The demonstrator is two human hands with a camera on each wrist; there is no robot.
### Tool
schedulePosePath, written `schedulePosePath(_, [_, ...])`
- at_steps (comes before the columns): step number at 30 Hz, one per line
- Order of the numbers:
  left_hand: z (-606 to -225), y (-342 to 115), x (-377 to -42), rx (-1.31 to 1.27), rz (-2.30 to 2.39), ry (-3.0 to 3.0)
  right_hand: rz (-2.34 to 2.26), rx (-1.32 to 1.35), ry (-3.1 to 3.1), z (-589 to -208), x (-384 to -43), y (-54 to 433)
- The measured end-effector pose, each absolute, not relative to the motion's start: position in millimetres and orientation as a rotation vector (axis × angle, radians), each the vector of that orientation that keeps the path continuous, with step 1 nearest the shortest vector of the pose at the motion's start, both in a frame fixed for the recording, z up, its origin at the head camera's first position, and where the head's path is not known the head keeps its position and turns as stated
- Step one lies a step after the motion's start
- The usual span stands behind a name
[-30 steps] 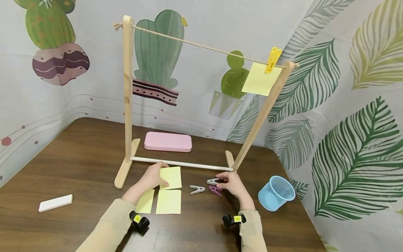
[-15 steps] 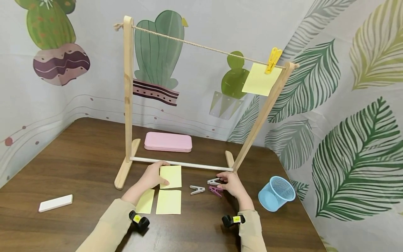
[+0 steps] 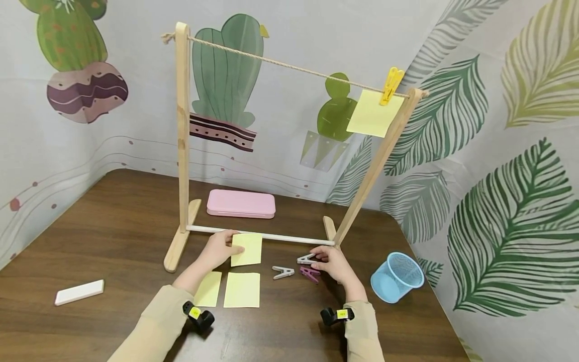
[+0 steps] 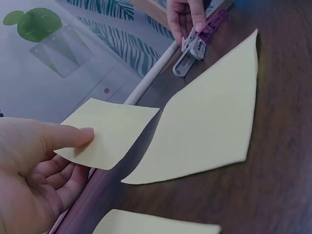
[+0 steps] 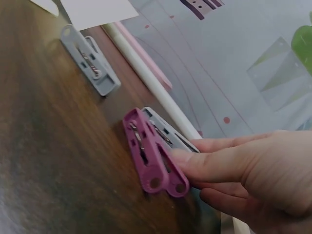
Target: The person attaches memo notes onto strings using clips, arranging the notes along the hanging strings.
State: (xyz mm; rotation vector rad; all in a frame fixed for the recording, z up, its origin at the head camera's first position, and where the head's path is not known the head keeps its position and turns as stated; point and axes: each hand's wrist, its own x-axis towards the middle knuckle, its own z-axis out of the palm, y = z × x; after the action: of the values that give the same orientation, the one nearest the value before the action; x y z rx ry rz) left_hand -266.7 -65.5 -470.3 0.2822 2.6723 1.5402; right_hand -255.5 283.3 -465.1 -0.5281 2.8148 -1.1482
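Observation:
My left hand pinches a yellow square note between thumb and fingers, raised a little off the brown table in front of the rack's white dowel. In the left wrist view the thumb lies on top of that note. My right hand pinches the end of a purple peg lying on the table, with a grey-white peg just behind it. A second grey peg lies between the hands. Two more yellow notes lie flat near my left wrist.
A wooden rack carries a rope; a yellow peg holds a note at its right end. A pink case lies behind the rack, a blue mesh basket at the right, a white block at the left.
My left hand has lifted the yellow note off the table and slightly toward the dowel. The right hand stays at the pegs.

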Motion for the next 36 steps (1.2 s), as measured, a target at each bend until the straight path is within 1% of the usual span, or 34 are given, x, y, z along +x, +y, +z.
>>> schedulePosePath(10, [-465,-65,-263,0.218,1.591,2.626,-1.362,-0.521,2.717,-458,-252,286])
schedulePosePath(12, [-464,-65,-262,0.219,1.606,2.622,-1.388,-0.496,2.734,-462,-254,286])
schedulePosePath(20, [-463,-66,-263,0.210,1.609,2.619,-1.480,-0.369,2.818,-458,-254,277])
schedulePosePath(28, [-461,-65,-264,0.204,1.611,2.611,-1.634,-0.260,2.816,-429,-236,264])
schedulePosePath(36, [-460,-64,-263,0.210,1.606,2.618,-1.702,-0.243,2.797,-423,-233,263])
